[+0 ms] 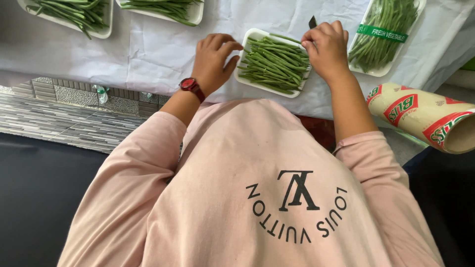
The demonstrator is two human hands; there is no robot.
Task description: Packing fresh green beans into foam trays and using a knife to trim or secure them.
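Note:
A white foam tray (248, 37) heaped with green beans (274, 63) lies on a white-covered table, right in front of me. My left hand (212, 58), with a red watch on the wrist, curls its fingers and thumb around the tray's left rim. My right hand (326, 48) is closed over the right ends of the beans. It holds a dark blade (312, 22), of which only the tip shows above the fingers. My pink shirt fills the lower part of the view.
Two more open trays of beans (69, 15) (166, 10) sit at the far left. A wrapped tray of beans with a green band (383, 34) lies at the right. A printed roll of wrap (425, 116) rests at the table's right edge. Grey tiles (59, 116) lie lower left.

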